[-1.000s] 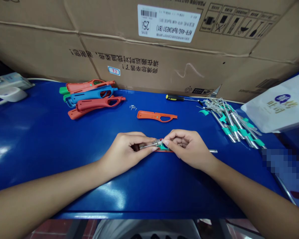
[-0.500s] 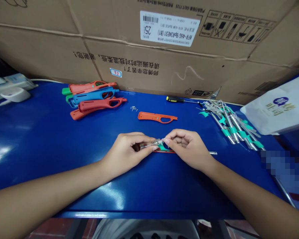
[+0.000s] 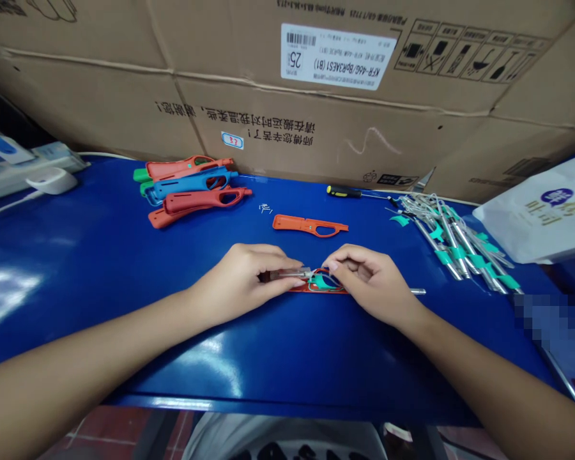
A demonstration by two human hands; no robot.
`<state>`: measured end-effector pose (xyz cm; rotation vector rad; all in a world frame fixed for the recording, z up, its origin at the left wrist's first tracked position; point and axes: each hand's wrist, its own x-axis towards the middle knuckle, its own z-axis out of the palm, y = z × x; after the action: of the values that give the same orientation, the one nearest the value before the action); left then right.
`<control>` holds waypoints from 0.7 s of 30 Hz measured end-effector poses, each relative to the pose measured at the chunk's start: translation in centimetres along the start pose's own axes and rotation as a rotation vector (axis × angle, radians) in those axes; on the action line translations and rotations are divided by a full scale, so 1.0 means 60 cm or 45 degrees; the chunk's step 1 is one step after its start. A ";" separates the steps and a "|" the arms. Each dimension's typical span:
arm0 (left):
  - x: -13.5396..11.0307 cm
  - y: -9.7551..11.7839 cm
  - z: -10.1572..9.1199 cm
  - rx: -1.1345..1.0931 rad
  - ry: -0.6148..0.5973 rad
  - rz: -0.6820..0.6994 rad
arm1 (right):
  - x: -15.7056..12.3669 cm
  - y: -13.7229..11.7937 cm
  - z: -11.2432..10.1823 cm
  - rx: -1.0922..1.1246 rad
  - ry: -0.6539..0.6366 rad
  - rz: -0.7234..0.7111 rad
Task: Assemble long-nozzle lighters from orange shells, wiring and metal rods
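Observation:
My left hand (image 3: 242,281) and my right hand (image 3: 367,281) meet at the middle of the blue table (image 3: 100,281). Both pinch a thin metal lighter insert (image 3: 292,275) with a teal trigger (image 3: 322,282); it lies along an orange shell half (image 3: 311,289) under my fingers. The insert's metal tip (image 3: 418,291) sticks out to the right of my right hand. A second orange shell half (image 3: 309,225) lies just beyond my hands.
Assembled red and blue lighters (image 3: 194,186) are stacked at the back left. A pile of metal inserts with teal triggers (image 3: 455,246) lies at the right, a screwdriver (image 3: 347,191) behind it, a white bag (image 3: 541,214) further right. Cardboard boxes (image 3: 287,83) wall off the back.
Both hands have lowered the insert from just above the table down onto the orange shell half. The view has shifted slightly left.

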<state>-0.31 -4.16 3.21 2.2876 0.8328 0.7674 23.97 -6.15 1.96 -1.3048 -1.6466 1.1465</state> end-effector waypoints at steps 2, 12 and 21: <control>0.001 -0.002 -0.006 0.109 -0.049 0.045 | 0.003 0.000 -0.003 -0.009 0.039 -0.019; -0.004 -0.009 -0.001 0.336 -0.129 0.064 | 0.008 0.001 -0.005 -0.002 0.092 -0.062; -0.002 -0.005 0.003 0.255 -0.079 -0.044 | 0.008 0.005 -0.008 -0.011 0.092 -0.086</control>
<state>-0.39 -4.13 2.86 2.4515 0.9557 0.6183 24.40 -5.53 1.84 -1.2715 -1.6317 1.0417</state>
